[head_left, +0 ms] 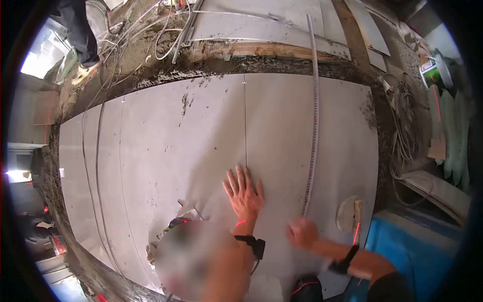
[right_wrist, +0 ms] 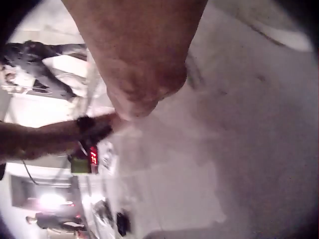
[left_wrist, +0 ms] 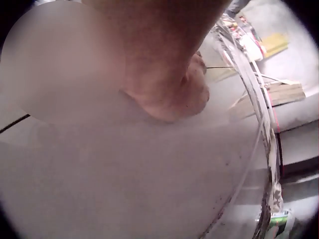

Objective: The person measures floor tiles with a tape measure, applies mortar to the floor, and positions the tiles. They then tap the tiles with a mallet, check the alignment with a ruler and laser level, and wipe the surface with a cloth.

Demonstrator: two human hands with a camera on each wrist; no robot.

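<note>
Large pale tiles [head_left: 166, 131] lie side by side, with a dark seam running up between two of them in the head view. My left hand [head_left: 244, 195] rests on the tile across this seam, fingers straight and slightly spread. To its right, my right hand [head_left: 303, 233] is curled and blurred, close to the lower end of a long marked measuring strip [head_left: 315, 110]. In the left wrist view the left hand [left_wrist: 172, 97] touches the pale surface. The right wrist view shows the right hand [right_wrist: 144, 92] with folded fingers; nothing is visible in it.
A round pale object [head_left: 346, 215] with a handle sits right of the right hand, near a blue container [head_left: 402, 256]. Cables [head_left: 99, 166] cross the left tiles. A person's leg [head_left: 80, 35] is at upper left. Coiled hose [head_left: 405, 121] lies beyond the right edge.
</note>
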